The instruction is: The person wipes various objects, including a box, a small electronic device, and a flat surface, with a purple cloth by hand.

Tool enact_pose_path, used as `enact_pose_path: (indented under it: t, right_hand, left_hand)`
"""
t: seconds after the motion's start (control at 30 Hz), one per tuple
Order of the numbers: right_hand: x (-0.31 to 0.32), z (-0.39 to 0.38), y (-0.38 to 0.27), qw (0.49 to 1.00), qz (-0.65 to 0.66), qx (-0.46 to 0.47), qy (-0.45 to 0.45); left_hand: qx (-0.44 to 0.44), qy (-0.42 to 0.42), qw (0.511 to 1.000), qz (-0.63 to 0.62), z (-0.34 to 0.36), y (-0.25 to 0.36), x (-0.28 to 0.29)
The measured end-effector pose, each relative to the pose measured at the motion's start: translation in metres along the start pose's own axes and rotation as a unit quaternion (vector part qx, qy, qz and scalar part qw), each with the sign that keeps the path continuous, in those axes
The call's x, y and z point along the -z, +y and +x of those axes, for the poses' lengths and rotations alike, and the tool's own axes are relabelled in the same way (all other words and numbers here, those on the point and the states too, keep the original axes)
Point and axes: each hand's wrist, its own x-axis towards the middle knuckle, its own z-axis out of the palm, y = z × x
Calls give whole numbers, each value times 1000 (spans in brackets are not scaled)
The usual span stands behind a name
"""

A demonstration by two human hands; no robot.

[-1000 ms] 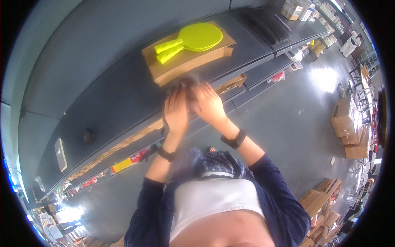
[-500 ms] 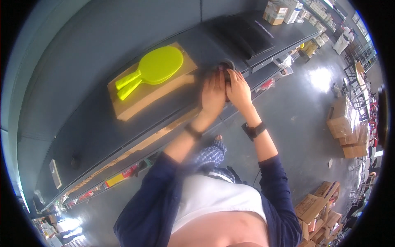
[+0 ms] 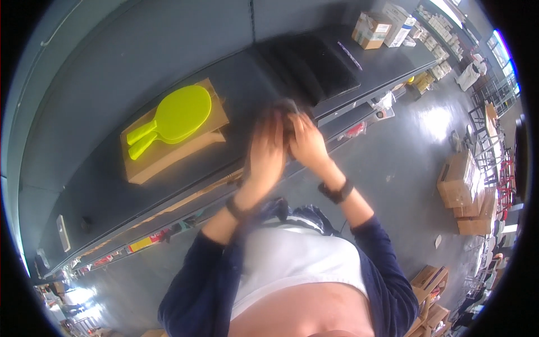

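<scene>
Both my hands meet at the front edge of the dark bench. Between them is a small dark rounded object (image 3: 289, 105), blurred and mostly covered, so its kind does not show. My left hand (image 3: 266, 150) presses its side with long, close-set fingers. From the other side, my right hand (image 3: 306, 139) curls its fingers over it. Left of the hands, two yellow-green paddles (image 3: 183, 110) lie stacked on a flat cardboard box (image 3: 168, 163), apart from both hands.
A black flat panel or mat (image 3: 314, 70) lies on the bench (image 3: 236, 84) behind my hands. At its far right end stand a cardboard box (image 3: 371, 30) and a white box (image 3: 397, 25). A white slim item (image 3: 63, 233) lies far left. Stacked cartons (image 3: 457, 180) stand on the floor to the right.
My view has shifted, so the bench and paddles sit further left and mostly lower. Both hands, still together on the dark object, have moved left and slightly down in the picture.
</scene>
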Motion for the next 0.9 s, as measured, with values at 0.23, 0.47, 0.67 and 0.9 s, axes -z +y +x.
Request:
enact_pose_path:
  t: [0.23,0.47,0.67,0.9]
  right_hand:
    - [-25,33,27,993,106,-15,-57]
    - [-31,46,36,983,141,-17,-117]
    - [-4,-21,58,978,171,81,-89]
    - [25,-27,126,988,128,67,-51]
  left_hand:
    - [63,32,997,26,37,1,-3]
    - [127,20,990,56,50,11,7]
    - [178,88,978,58,-10,64,-10]
    - [178,152,972,-6,41,113,-51]
